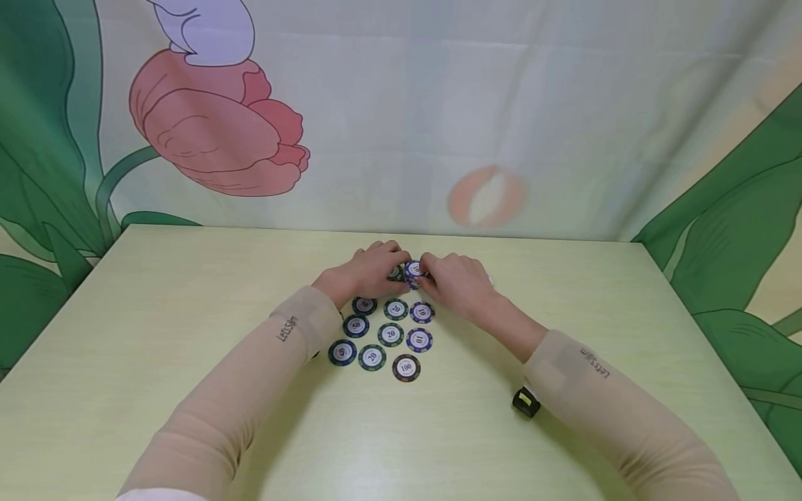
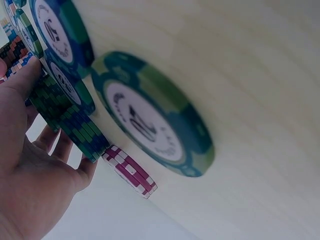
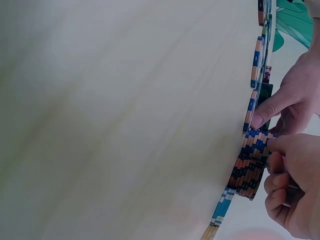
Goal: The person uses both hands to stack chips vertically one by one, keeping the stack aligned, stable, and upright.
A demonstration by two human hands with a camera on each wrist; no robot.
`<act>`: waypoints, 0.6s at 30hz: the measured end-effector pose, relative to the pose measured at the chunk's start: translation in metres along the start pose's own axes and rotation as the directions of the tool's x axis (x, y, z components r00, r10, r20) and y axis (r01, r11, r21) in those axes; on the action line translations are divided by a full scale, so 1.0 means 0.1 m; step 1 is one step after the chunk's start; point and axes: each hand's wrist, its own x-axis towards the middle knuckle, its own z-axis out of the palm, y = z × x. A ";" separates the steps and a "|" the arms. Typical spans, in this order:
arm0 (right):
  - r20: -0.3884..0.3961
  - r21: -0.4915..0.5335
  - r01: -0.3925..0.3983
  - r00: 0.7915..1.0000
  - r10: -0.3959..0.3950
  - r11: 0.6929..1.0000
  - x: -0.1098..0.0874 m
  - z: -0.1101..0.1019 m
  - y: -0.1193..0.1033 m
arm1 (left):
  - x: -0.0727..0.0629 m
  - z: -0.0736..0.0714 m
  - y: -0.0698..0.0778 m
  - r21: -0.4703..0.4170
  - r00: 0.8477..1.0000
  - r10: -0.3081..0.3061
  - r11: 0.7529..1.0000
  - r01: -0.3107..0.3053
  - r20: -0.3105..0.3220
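Note:
My right hand [image 1: 460, 282] pinches a blue-and-white stack of poker chips [image 1: 414, 269], thumb and index finger at its upper edge in the right wrist view; its other fingers are curled. From the left, my left hand [image 1: 370, 270] reaches round a green chip stack [image 2: 50, 102]. Its thumb rests low by the blue stack [image 3: 256, 144], and its fingers lie behind the green stacks. Laid flat in front of the hands are loose chips: green 20s [image 1: 391, 335], blue 10s [image 1: 419, 340], dark blue ones [image 1: 342, 353] and a black 100 [image 1: 406, 368].
Along the row stand a black-and-orange stack [image 3: 246, 177], a light blue stack [image 3: 222, 206], a yellowish stack [image 3: 210, 232] and a short burgundy stack [image 2: 130, 172]. A printed curtain [image 1: 401, 125] hangs behind the pale table [image 1: 188, 313]. A small black device [image 1: 526, 402] sits under the right sleeve.

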 end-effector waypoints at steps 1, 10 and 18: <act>-0.001 0.002 0.000 1.000 0.000 1.000 0.00 0.00 0.00 | -0.01 0.00 0.00 0.000 1.000 -0.001 1.000 0.001 0.001; -0.002 0.014 -0.014 1.000 0.014 1.000 0.00 0.01 0.00 | 0.00 -0.01 0.00 0.000 1.000 -0.005 1.000 0.005 0.003; -0.005 0.033 -0.023 1.000 0.023 0.999 0.00 0.01 0.00 | 0.00 0.00 -0.01 0.001 1.000 -0.003 1.000 0.003 0.004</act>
